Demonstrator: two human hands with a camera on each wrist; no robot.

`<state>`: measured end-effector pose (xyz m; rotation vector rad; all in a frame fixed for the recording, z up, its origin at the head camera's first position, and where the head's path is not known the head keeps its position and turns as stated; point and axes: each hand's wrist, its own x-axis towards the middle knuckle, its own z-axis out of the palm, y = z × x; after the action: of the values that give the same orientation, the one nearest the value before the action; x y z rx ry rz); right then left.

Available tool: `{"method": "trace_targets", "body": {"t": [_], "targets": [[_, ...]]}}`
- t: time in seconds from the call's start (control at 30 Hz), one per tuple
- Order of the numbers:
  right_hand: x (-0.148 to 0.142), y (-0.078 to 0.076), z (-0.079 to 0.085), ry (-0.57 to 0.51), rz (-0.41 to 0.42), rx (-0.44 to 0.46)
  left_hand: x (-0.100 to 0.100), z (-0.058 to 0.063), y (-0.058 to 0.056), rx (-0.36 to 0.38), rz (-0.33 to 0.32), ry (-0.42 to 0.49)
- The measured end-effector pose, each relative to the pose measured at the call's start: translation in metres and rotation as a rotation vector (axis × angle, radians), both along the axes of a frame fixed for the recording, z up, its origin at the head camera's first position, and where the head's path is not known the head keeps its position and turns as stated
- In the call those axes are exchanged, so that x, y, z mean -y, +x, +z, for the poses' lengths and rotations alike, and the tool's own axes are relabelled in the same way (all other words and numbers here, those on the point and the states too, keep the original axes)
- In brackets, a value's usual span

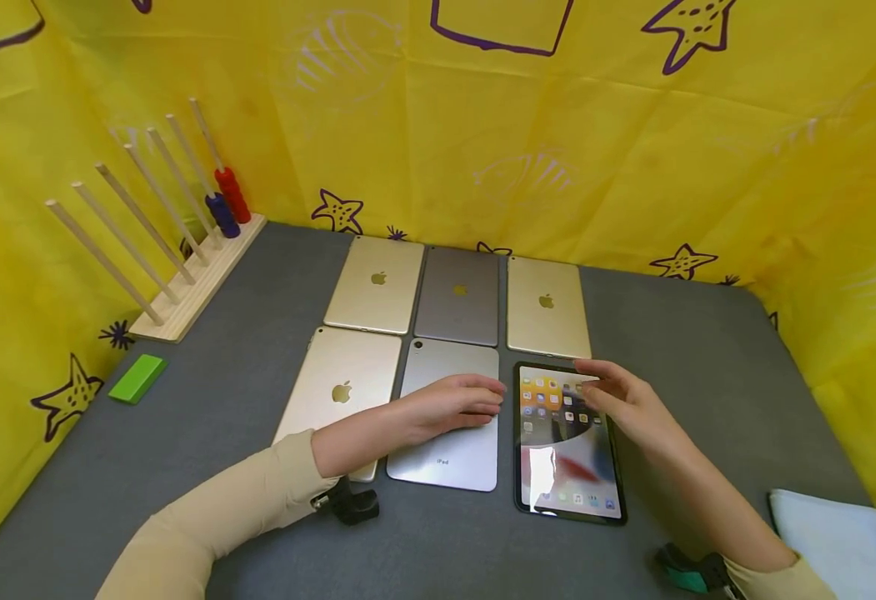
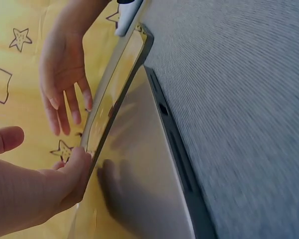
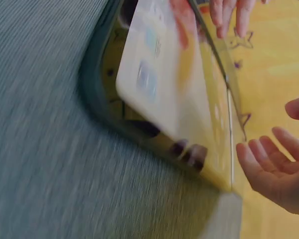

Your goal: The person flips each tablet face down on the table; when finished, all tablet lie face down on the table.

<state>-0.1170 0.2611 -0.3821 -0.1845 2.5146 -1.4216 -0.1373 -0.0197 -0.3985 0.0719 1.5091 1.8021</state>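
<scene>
A tablet [image 1: 563, 442] lies face up with its home screen lit. My right hand [image 1: 628, 408] hovers at its upper right, fingers loosely bent and fingertips overlapping the screen; in the right wrist view this hand [image 3: 276, 172] shows nothing between thumb and fingers. To the left, a silver tablet [image 1: 445, 450] lies face down. My left hand [image 1: 456, 404] is over its right half with fingers extended toward the lit tablet. The left wrist view has the left hand [image 2: 40, 186] close over a tablet back [image 2: 139, 169], thumb apart from the fingers.
Face-down tablets fill the rows: gold [image 1: 373, 283], dark grey [image 1: 458, 296] and gold [image 1: 548, 307] behind, another gold one [image 1: 343, 367] front left. A wooden peg rack [image 1: 197, 279] with red and blue beads, a green block [image 1: 137, 379] and a light-blue cloth [image 1: 835, 542] sit toward the sides.
</scene>
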Motion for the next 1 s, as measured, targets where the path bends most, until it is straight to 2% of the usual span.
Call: {"method": "trace_targets", "body": {"t": [0.1,0.27,0.57,1.0], "targets": [[-0.011,0.002,-0.001,0.046,-0.012,0.017,-0.006,0.0,0.002,0.033,-0.018,0.008],[-0.024,0.006,-0.004,0.052,-0.02,0.059,-0.014,0.002,0.006,0.07,-0.026,0.038],[-0.035,0.011,-0.012,-0.035,-0.038,0.144,-0.016,-0.001,0.006,0.103,-0.008,0.053],[-0.036,0.011,-0.011,-0.096,-0.041,0.207,-0.013,-0.003,0.004,0.133,-0.002,0.093]]}}
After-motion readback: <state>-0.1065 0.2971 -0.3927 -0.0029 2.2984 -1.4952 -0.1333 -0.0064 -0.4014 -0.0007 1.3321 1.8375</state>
